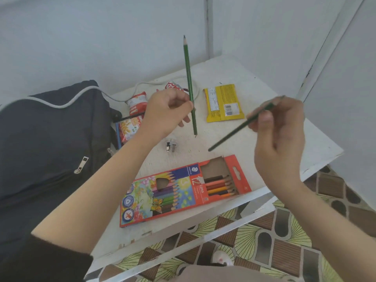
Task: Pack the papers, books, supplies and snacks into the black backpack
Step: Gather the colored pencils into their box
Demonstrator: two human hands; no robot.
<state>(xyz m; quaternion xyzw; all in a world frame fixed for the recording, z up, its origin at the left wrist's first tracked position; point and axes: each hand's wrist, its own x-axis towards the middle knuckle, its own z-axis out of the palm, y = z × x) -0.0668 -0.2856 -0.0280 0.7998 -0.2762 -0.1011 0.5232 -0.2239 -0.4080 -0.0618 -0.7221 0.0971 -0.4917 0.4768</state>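
Head view: the black fabric backpack (46, 139) lies left of the red cardboard coloured-pencil box (183, 192). Whether it is unzipped cannot be told, and no papers or books show. On the white table (274, 82), the yellow snack packet (223, 102) and red-and-white snack packets (137, 102) sit beyond the box, unpacked, so most packing seems left. The box lies open with several pencils inside. Above the box, the left hand (164, 112) curls its fingers round a light green pencil (188, 74), near upright, point up. The right hand (278, 129) pinches a dark green pencil (234, 132) slanting down toward the box. A small metal sharpener (171, 147) lies just beyond the box.
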